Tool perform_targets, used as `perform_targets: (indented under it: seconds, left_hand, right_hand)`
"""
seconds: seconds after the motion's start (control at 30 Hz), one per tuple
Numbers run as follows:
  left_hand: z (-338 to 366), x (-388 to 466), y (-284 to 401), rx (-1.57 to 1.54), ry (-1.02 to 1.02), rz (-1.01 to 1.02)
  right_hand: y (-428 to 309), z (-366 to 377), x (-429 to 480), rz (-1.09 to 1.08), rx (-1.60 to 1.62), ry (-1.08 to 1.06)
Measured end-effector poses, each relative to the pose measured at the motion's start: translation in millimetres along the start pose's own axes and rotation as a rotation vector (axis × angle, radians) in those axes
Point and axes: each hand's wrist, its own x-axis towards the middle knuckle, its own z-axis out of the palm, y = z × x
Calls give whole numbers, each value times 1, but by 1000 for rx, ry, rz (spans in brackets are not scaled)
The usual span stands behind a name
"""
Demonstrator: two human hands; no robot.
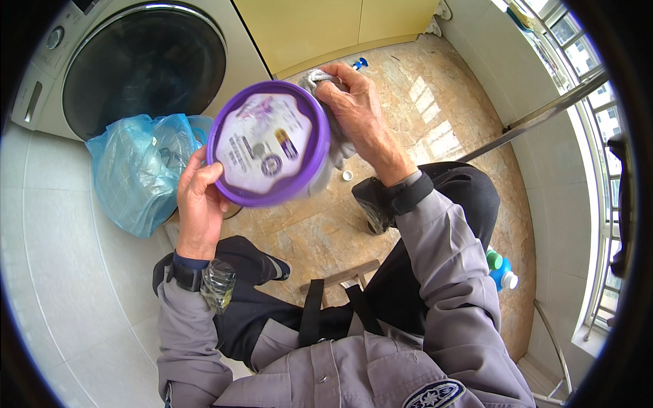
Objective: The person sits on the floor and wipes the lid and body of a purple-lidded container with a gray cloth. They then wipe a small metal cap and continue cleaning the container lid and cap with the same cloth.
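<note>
A round plastic tub with a purple lid (265, 145) is held up in front of me, its printed lid facing the camera. My left hand (200, 204) grips its lower left edge, thumb on the purple rim. On the far right side, my right hand (359, 115) pinches a grey cloth (341, 135), which lies against the tub's side. Part of the tub's translucent body shows below the lid on the right. The tub's contents are hidden.
A front-loading washing machine (145, 66) stands at upper left, with a blue plastic bag (137, 171) before it. A small white cap (347, 175) lies on the tiled floor. Bottles (502, 274) stand at right, near a metal pole (484, 148). Yellow cabinets (316, 30) are ahead.
</note>
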Motion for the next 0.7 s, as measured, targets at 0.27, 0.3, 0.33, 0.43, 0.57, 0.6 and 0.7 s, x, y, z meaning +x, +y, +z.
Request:
perform_targets:
  seconds: [0.27,0.3,0.33,0.43,0.57,0.6,0.7]
  left_hand:
    - [-2,-5,-2,-53,-203,-18]
    - [-4,-3,-2,-46,-195,-19]
    - [-6,-2,-1,-40,-186,-21]
    - [-9,-2,-2,-46,-105,2]
    - [-7,2,2,-76,-5,79]
    - [-4,2,3,-88,28,87]
    - [2,5,5,-137,85,103]
  right_hand:
    - [65,-5,-4,96,-162,-287]
    - [74,-7,-8,94,-470,-255]
    - [82,-9,-19,103,-425,-195]
    - [79,-16,-20,348,-184,-67]
    - [27,-20,-18,194,62,37]
    - [14,-17,-22,132,138,53]
    - [-1,13,-33,-144,-74,194]
